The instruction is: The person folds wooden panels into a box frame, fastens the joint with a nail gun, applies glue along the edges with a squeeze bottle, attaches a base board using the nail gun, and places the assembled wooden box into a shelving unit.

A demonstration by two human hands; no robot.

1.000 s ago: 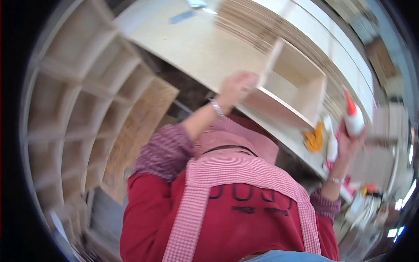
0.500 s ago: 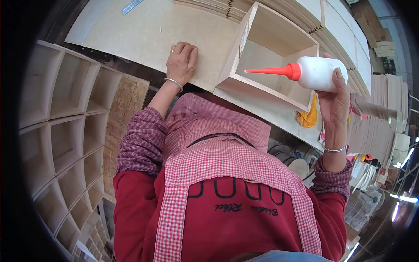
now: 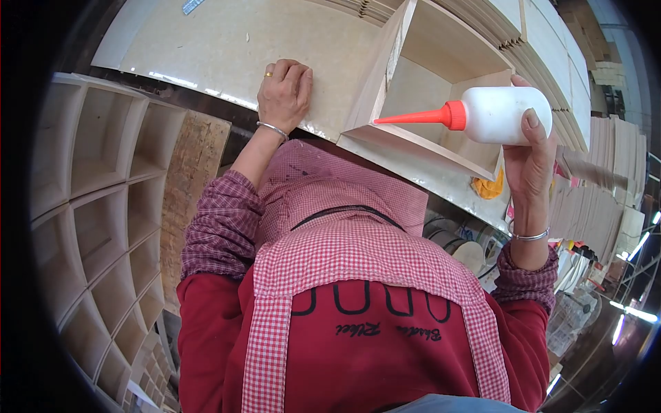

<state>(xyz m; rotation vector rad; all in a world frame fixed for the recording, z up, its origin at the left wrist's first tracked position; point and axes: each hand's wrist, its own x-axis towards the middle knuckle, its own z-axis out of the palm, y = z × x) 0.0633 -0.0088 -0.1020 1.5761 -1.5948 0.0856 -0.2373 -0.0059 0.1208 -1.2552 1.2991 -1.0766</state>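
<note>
My right hand is wrapped round a white glue bottle with a red cap and a long red nozzle. The bottle lies nearly level above an open wooden box, its nozzle tip pointing left, close to the box's near left corner in view. Whether the tip touches the wood I cannot tell. My left hand rests on the worktable left of the box, its fingers curled into a loose fist with nothing showing in them.
Stacked wooden panels stand behind the box. An orange cloth hangs by the table edge at right. On the left is a wooden unit of several compartments beside a rough board. A small silvery strip lies on the table.
The bottle has shifted a little left, bringing its nozzle tip nearer the box's left edge. My left hand stays curled on the table. The whole view has shifted slightly.
</note>
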